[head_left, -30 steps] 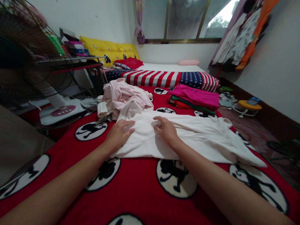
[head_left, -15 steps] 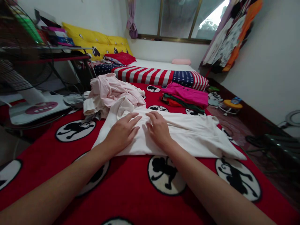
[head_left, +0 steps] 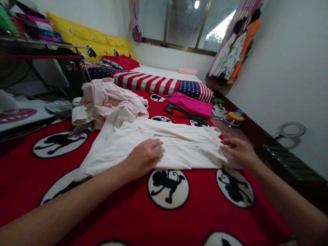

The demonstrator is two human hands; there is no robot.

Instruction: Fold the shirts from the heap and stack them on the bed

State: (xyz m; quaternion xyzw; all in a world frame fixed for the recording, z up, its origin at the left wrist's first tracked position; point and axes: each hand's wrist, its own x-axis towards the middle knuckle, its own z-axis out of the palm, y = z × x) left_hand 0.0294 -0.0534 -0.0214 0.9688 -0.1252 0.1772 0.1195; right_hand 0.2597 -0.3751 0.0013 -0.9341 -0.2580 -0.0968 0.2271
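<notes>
A white garment (head_left: 179,143) lies spread flat on a red blanket (head_left: 194,212) printed with black monkey circles. My left hand (head_left: 145,157) rests on the garment's near edge, palm down, fingers loosely curled against the cloth. My right hand (head_left: 237,150) is at the garment's right end, fingers bent and touching the edge of the cloth there.
A heap of pale pink clothes (head_left: 107,99) lies behind the garment at left. A folded stack with a magenta top (head_left: 191,106) sits behind at right. A stars-and-stripes cover (head_left: 159,83) and yellow pillows (head_left: 84,32) lie farther back. A fan base (head_left: 17,114) stands at left.
My right hand has slid from the garment's middle out to its right end. My left hand stayed near the middle, a little lower. The view has swung to the right.
</notes>
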